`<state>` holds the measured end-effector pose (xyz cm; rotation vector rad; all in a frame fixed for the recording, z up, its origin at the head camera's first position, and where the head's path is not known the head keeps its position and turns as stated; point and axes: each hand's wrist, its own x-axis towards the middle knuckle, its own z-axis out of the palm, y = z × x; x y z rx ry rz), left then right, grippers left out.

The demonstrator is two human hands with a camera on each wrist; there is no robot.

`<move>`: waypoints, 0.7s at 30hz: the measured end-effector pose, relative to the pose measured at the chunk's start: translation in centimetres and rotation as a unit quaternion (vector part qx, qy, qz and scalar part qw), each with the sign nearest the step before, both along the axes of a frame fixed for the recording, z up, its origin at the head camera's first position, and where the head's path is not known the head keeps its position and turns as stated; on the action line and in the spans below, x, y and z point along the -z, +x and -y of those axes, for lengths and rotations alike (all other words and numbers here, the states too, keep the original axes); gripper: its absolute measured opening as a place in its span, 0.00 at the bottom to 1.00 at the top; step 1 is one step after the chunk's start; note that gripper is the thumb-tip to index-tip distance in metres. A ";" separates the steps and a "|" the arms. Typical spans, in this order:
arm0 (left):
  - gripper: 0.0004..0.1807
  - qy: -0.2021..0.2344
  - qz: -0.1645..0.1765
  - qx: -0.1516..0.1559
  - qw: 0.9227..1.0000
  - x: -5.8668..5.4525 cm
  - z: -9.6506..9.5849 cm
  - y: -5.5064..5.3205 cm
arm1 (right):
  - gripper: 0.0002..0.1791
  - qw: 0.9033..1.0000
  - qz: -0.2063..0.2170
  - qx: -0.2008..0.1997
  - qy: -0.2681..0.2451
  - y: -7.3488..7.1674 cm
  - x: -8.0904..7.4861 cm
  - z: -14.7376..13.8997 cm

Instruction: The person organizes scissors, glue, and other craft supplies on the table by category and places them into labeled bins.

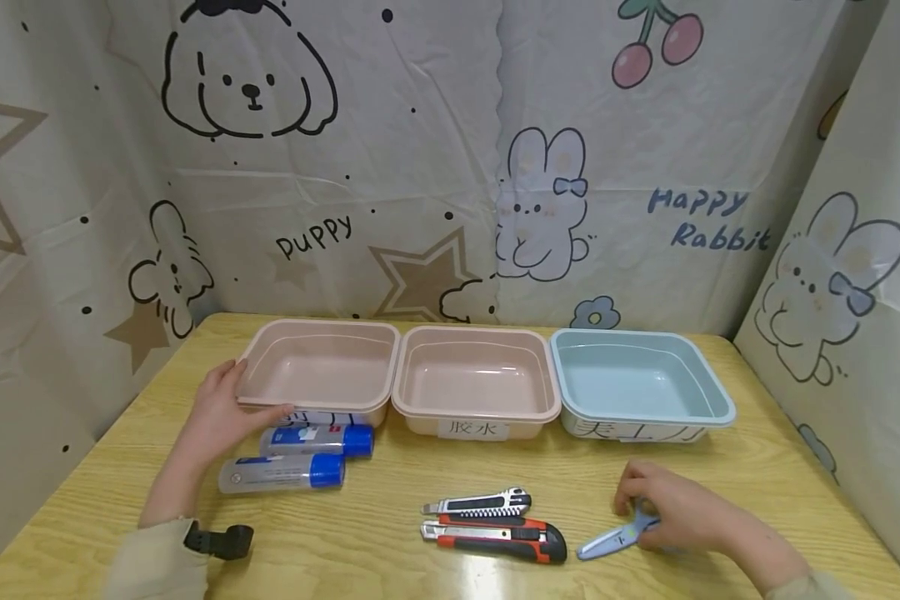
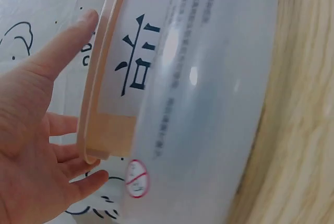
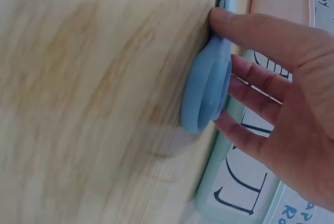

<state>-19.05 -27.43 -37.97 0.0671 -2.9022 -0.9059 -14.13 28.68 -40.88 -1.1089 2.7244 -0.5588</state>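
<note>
At the left front corner of a pink bin (image 1: pixel 318 367), my left hand (image 1: pixel 220 408) rests against the rim, thumb stretched along the front and fingers at the side. The left wrist view shows this hand (image 2: pixel 42 125) with fairly straight fingers beside the bin's edge. Two clear glue bottles with blue caps lie below it, a nearer one (image 1: pixel 277 474) and a farther one (image 1: pixel 300 440). On the right, my right hand (image 1: pixel 678 504) pinches light-blue scissors (image 1: pixel 611 542) near the handles. Its thumb and fingertips meet the handle loops (image 3: pixel 203 88) from opposite sides; the blades point left on the table.
Two utility knives, one silver and black (image 1: pixel 487 503), one red and black (image 1: pixel 502 537), lie mid-table. Behind them stand a second pink bin (image 1: pixel 476 421) and a blue bin (image 1: pixel 645 417), both with labelled fronts. A printed curtain (image 1: pixel 435 167) hangs behind the wooden table (image 1: pixel 390 533).
</note>
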 end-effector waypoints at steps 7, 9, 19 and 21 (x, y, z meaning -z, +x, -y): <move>0.62 0.026 0.011 -0.011 1.000 0.8 0.2 -0.2 | 0.17 1.000 -0.006 0.011 0.016 -0.6 -0.9 0.4; 0.62 0.035 0.008 -0.012 0.999 1.1 0.2 -0.2 | 0.16 0.999 -0.022 0.023 0.023 -0.9 -1.5 0.6; 0.62 0.050 0.007 -0.015 0.999 1.3 0.3 -0.4 | 0.10 0.996 -0.087 0.015 0.000 -3.5 -4.6 6.3; 0.62 0.052 0.008 -0.016 0.998 1.3 0.3 -0.4 | 0.09 0.994 -0.110 0.006 -0.006 -4.1 -4.9 7.9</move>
